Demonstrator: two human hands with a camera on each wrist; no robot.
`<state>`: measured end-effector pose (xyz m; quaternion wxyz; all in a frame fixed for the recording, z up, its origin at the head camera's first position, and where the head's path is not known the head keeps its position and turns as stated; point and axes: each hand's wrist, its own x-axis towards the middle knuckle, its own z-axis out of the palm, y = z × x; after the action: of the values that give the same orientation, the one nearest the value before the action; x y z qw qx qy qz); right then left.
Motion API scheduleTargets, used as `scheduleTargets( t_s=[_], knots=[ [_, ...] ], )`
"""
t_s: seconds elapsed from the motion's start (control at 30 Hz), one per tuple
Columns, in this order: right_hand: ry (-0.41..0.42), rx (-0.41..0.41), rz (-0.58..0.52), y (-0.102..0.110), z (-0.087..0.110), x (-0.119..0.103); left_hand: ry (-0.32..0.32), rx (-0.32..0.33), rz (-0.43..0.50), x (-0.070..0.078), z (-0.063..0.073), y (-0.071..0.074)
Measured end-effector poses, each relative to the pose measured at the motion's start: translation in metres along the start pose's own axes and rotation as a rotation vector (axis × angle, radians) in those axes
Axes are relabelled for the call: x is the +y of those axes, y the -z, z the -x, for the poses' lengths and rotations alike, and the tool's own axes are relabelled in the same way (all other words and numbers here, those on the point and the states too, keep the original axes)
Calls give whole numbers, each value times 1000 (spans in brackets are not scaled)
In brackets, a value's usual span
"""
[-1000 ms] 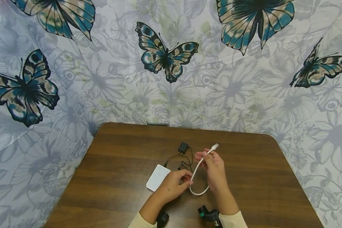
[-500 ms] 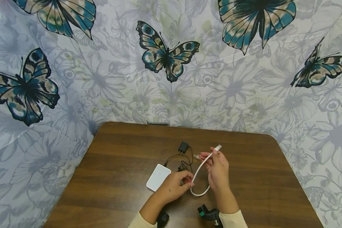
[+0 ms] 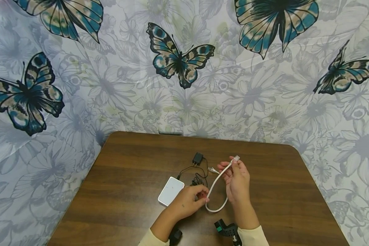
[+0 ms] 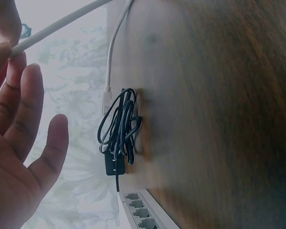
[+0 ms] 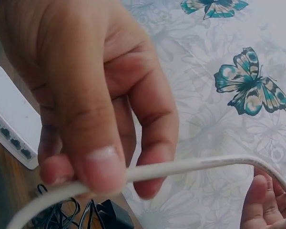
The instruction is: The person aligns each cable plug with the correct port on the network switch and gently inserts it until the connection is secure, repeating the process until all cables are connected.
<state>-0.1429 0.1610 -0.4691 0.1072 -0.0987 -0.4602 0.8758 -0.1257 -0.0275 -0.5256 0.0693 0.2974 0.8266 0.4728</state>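
Observation:
My left hand (image 3: 187, 203) pinches a white network cable (image 3: 214, 210) between thumb and fingers, along its middle. The right hand (image 3: 237, 179) holds the same cable near one clear plug (image 3: 236, 158). Between the hands the cable hangs in a loop. Its other plug (image 3: 212, 169) sticks out left of the right hand's fingers. In the left wrist view, the left hand's palm and spread lower fingers (image 4: 31, 102) show below the cable. The right wrist view shows the left thumb (image 5: 102, 167) pressed on the cable, with the right hand (image 5: 264, 202) farther off.
A small white network switch (image 3: 171, 191) lies beside the left hand, its row of ports (image 4: 142, 210) visible from the left wrist. Its thin black cord (image 3: 200, 178) is bundled and leads to a black power adapter (image 3: 198, 158). A butterfly-printed cloth hangs behind the wooden table (image 3: 273, 191).
The right hand has shifted slightly right, carrying the cable's end along. The second plug has come into view left of its fingers. The left hand stays almost still.

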Motion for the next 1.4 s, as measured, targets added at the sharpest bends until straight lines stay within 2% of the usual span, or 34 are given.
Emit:
scheduleTargets(
  t_s=[0.23,0.43,0.73,0.8,0.97,1.2,1.4],
  knots=[
    [56,-52,-119,-1,4,-1,14,-16,10,0,0,-1],
    [97,-170,-263,1,7,0,17,-18,13,1,1,-1],
    [124,-255,-344,2,9,2,6,-13,0,0,1,-3],
    [126,-235,-325,0,9,2,4,-17,-9,0,1,-3],
    [153,-115,-208,-4,11,1,20,-15,-48,-4,3,1],
    [193,-59,-17,-4,14,4,39,106,-172,-11,6,11],
    [210,-36,132,-3,14,9,149,212,-280,-22,12,21]
  ],
)
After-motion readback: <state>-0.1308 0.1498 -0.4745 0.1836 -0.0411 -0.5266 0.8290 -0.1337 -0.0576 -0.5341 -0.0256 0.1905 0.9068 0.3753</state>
